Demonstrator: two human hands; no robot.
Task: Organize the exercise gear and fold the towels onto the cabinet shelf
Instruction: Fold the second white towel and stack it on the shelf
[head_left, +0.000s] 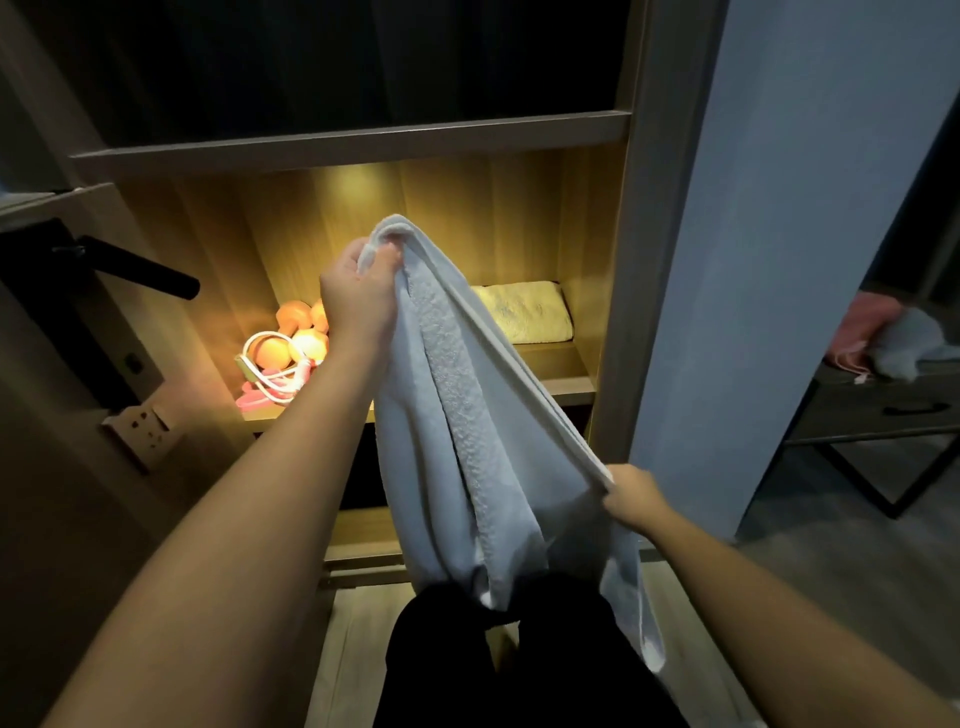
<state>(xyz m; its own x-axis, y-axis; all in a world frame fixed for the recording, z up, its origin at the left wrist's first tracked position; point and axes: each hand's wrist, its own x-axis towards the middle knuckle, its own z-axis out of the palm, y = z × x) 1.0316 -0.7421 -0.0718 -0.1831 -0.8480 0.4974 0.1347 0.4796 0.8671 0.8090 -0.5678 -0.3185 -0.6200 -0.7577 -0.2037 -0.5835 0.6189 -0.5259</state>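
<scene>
A white towel (467, 415) hangs in front of the lit cabinet shelf (550, 387). My left hand (358, 296) grips its top corner, held high. Lower and to the right, my right hand (631, 496) pinches the towel's other edge, so that edge runs taut between the two hands. The rest of the towel droops down over my legs. On the shelf, a folded pale towel (524, 312) lies at the back right. Orange dumbbells (291, 338) and a white and pink skipping rope (270, 382) sit at the shelf's left.
A black door handle (140, 273) juts out at the left, with a wall socket (148, 428) below it. A grey wall panel (753, 260) stands right of the cabinet. Further right, a dark table (883, 410) carries pink and white cloths (883, 338).
</scene>
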